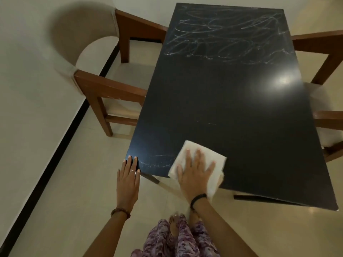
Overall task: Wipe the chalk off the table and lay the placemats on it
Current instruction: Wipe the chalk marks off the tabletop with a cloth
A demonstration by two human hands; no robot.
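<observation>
Black desk: right hand flat on cloth at 6; chalk scribbles remain at 12; left hand flat, empty; no placemats.

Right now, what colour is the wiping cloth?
White cloth, seen clearly in the head view.

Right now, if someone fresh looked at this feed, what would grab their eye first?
Probably the white chalk scribbles across the far end of the black table, then the bright light glare near its right edge. At the near edge, the right hand presses a white cloth flat beside a faint chalk smear.
</observation>
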